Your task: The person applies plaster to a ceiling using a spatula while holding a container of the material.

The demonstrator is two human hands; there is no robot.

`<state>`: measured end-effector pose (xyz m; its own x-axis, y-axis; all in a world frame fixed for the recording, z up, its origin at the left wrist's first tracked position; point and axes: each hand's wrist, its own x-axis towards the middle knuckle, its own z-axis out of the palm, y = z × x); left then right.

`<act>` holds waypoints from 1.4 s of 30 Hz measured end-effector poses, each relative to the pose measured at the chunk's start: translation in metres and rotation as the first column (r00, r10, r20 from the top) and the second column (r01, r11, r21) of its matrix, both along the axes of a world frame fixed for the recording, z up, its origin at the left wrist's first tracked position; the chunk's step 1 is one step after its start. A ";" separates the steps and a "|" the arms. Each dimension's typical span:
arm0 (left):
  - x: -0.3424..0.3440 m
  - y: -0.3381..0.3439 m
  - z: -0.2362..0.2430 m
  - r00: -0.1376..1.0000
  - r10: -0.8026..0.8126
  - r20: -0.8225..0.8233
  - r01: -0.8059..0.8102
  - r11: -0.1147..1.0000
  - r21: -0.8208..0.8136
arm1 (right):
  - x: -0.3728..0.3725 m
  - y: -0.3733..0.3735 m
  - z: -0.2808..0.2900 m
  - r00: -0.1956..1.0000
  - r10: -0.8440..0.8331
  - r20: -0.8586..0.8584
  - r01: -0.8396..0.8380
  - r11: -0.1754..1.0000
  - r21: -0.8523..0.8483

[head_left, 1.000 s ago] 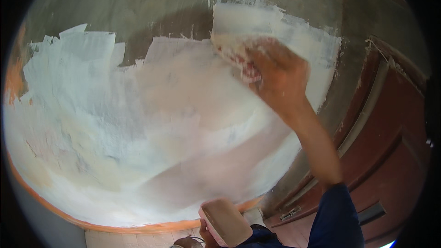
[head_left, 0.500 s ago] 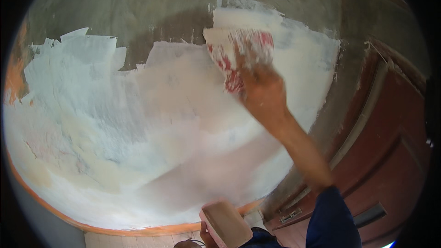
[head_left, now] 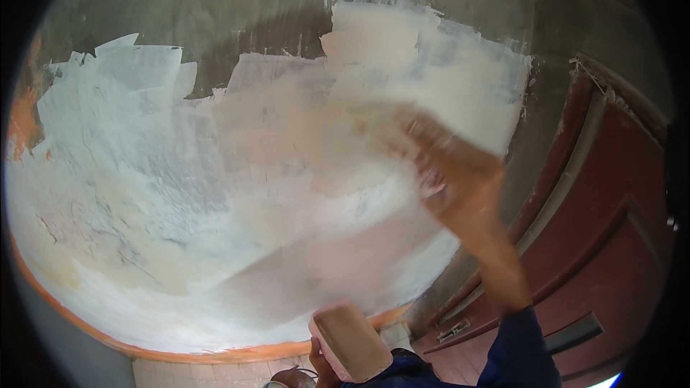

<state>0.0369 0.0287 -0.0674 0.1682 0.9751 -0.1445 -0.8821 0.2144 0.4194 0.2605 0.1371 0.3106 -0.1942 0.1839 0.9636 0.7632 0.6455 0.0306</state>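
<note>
My right hand (head_left: 460, 179) is raised against the wall and blurred by motion; it grips a flat putty trowel (head_left: 424, 151) with red marks, pressed on the white putty patch (head_left: 237, 194) that covers much of the grey wall. At the lower edge my left hand (head_left: 320, 363) holds a rectangular pink hawk board (head_left: 350, 343) with putty on it, close to my chest. My blue sleeve (head_left: 517, 352) rises from the bottom right.
Bare grey plaster (head_left: 215, 0) lies above the putty. A dark red wooden door and frame (head_left: 596, 244) stand to the right, with a metal latch (head_left: 451, 330) low down. An orange band (head_left: 215, 353) edges the wall's bottom, with pale tiles below.
My right hand has swept the trowel down and to the right from the top of the putty patch, leaving a fresh smooth strip there. The board in my left hand stays put.
</note>
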 end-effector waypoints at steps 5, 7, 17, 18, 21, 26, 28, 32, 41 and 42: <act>0.007 -0.015 -0.006 0.999 0.005 -0.037 -0.005 1.000 0.007 | 0.007 0.032 0.072 0.963 -0.269 -0.027 0.264 0.913 0.310; 0.007 -0.011 -0.004 0.997 0.010 -0.082 -0.008 1.000 0.022 | -0.006 0.055 0.068 0.928 -0.373 -0.012 0.356 0.876 0.324; 0.000 -0.013 -0.001 0.998 0.023 0.054 -0.023 1.000 -0.001 | -0.019 0.018 -0.075 0.983 -0.071 0.172 0.057 0.995 0.085; -0.003 -0.014 -0.002 0.998 0.034 0.058 -0.034 0.999 -0.005 | -0.016 0.014 -0.069 0.995 -0.023 0.100 0.017 0.998 0.064; -0.007 -0.015 -0.008 0.994 0.060 0.089 -0.058 0.998 -0.020 | -0.012 0.000 -0.040 0.999 0.043 -0.026 -0.041 0.995 0.090; -0.003 -0.015 -0.008 0.994 0.051 0.092 -0.049 0.999 -0.022 | -0.014 0.039 0.030 0.990 -0.144 0.006 0.137 0.952 0.275; -0.005 -0.011 -0.008 0.996 0.051 0.080 -0.049 0.999 -0.022 | -0.025 0.065 0.022 0.972 -0.208 0.113 0.182 0.961 0.207; -0.008 -0.006 -0.006 0.997 0.059 0.051 -0.058 0.998 -0.017 | -0.043 0.065 -0.017 0.971 -0.223 0.093 0.208 0.968 0.142; -0.012 -0.002 -0.016 1.000 -0.018 0.019 0.019 0.999 -0.037 | -0.021 0.022 -0.105 0.976 -0.047 0.215 0.063 0.996 -0.068; -0.009 -0.004 -0.015 1.000 -0.011 -0.002 0.011 0.999 -0.040 | -0.014 0.016 -0.104 0.982 0.018 0.186 0.000 0.995 -0.096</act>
